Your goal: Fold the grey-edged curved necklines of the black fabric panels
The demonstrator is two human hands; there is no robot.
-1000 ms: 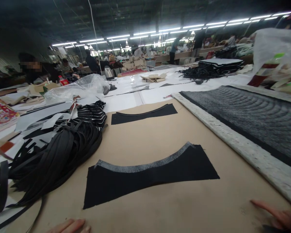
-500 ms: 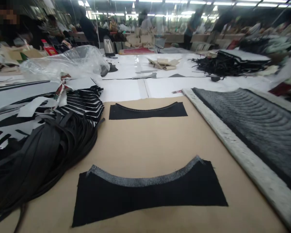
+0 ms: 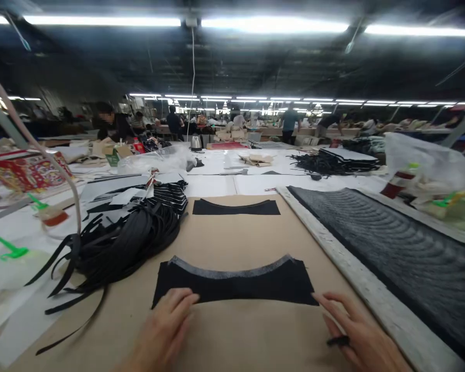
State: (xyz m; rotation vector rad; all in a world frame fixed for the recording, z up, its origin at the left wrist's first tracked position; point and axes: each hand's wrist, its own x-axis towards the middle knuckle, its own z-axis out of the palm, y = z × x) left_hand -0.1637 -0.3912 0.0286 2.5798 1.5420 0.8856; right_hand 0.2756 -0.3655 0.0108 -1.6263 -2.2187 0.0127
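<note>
A black fabric piece lies on the tan board, its curved far edge banded in grey. Over its lower left part rests my left hand, with fingers stretched forward and close together. My right hand is at the lower right corner, fingers apart and the tips by the fabric's edge. Against the fingers of that hand shows a small dark thing; whether it is held cannot be made out. Farther off on the board is another curved black fabric piece.
Black strips heap on the left. To the right, a pale-edged board carries overlapping grey-black pieces. Green-capped bottles stand at far left. Clear plastic and a kettle lie beyond; people work in the background.
Both my hands have come into view from below, at the nearer fabric piece. The view has tilted up, showing ceiling lights and more table on both sides.
</note>
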